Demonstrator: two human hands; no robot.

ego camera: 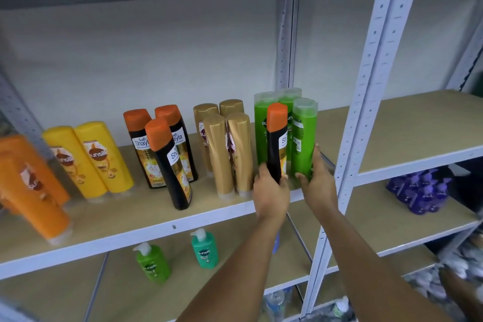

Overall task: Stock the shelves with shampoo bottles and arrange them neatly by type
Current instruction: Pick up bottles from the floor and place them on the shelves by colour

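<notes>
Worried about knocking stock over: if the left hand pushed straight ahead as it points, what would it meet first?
Probably the green bottles right behind the black bottle that the left hand grips; depth is unclear.

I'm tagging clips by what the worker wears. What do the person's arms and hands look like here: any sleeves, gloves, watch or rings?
Both forearms are bare as far as the frame shows; no sleeve comes into view. The left hand and the right hand wear no gloves. No watch, bracelet or ring shows on either wrist or on the visible fingers.
</notes>
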